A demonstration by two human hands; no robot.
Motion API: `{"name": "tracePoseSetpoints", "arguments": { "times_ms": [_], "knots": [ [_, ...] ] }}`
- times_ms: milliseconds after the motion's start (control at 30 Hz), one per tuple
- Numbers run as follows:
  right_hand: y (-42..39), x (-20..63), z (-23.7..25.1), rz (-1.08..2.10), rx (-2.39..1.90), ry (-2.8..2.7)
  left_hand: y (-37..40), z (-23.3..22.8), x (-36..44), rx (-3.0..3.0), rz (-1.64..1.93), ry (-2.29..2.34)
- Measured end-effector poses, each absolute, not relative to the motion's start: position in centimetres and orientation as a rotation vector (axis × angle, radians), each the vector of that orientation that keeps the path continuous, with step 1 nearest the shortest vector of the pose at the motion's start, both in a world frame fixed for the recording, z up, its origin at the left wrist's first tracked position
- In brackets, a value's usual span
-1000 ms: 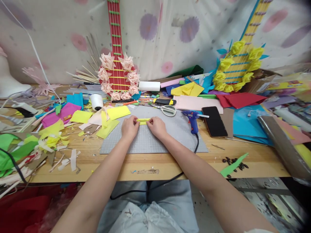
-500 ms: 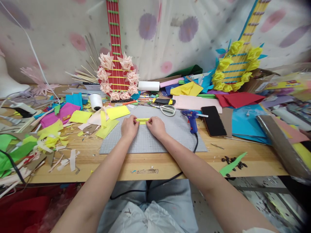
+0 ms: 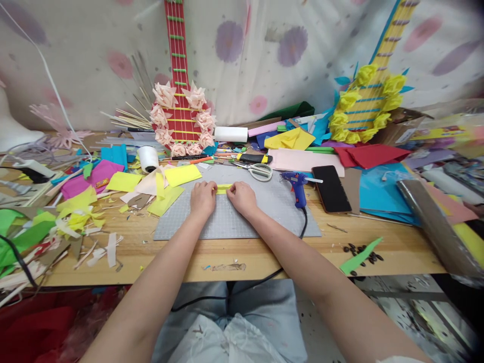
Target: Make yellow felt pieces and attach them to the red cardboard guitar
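Between my two hands a narrow strip of folded yellow paper (image 3: 223, 189) lies low over the grey cutting mat (image 3: 227, 222). My left hand (image 3: 203, 197) is closed on its left end, and the fingers cover that end. On the other end, my right hand (image 3: 242, 197) pinches the paper between thumb and fingers. A pair of scissors with pale handles (image 3: 260, 172) rests just beyond my right hand. Farther right, a blue glue gun (image 3: 298, 189) lies on its side at the mat's edge, a white glue stick poking out of it.
A black phone (image 3: 331, 189) lies right of the glue gun, whose cord (image 3: 304, 222) drops over the table edge. Yellow sheets (image 3: 183, 175) and paper scraps (image 3: 109, 249) cover the left. Behind stand a red paper guitar (image 3: 179, 116) and a yellow one (image 3: 365, 108).
My left hand's fingers have shifted slightly and curl further over the yellow paper, so less of its left end shows. My right hand keeps its pinch. The view has moved very slightly.
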State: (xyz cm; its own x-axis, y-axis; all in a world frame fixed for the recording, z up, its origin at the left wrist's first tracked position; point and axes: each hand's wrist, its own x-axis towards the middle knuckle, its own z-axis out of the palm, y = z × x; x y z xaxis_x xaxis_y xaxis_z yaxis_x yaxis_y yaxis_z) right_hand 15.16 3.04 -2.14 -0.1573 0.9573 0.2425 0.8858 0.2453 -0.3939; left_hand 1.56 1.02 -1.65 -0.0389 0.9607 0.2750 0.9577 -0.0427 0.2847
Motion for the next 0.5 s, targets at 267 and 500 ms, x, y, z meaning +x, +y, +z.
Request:
{"name": "tracePoseSetpoints", "arguments": {
  "times_ms": [267,500],
  "knots": [
    [3.08,15.13,-2.23,0.194,-1.697,-2.099,0.89,-1.83,1.66,2.220,0.585,2.176],
    [2.80,14.86,-1.94,0.118,-1.723,-2.160,0.57,-1.59,2.03,2.199,0.699,2.232]
  ]
}}
